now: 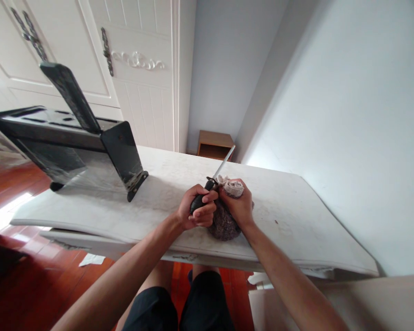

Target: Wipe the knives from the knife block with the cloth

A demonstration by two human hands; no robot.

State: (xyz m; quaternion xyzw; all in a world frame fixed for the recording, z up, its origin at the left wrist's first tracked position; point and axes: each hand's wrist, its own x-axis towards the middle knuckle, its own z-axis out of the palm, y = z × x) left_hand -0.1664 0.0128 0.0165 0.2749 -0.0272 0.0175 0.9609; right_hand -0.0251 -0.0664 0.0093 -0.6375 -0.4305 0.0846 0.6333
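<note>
My left hand (199, 208) is wrapped round the black ribbed handle of a honing steel (224, 163). Its thin metal rod points up and away to the right over the table. Close beside it, my right hand (239, 204) grips a bunched cloth (225, 223), brownish-grey with a paler rolled end sticking out above the fist. The cloth's lower part hangs down to the tabletop, and its upper edge lies by the guard of the steel. Whether the cloth touches the rod I cannot tell.
A black knife block (119, 147) with one dark handle (71, 96) sticking up stands on the white table (165, 184) at the left. Behind are a white wardrobe (141, 92) and a small brown wooden cabinet (215, 138). A pale wall (359, 115) borders the right side.
</note>
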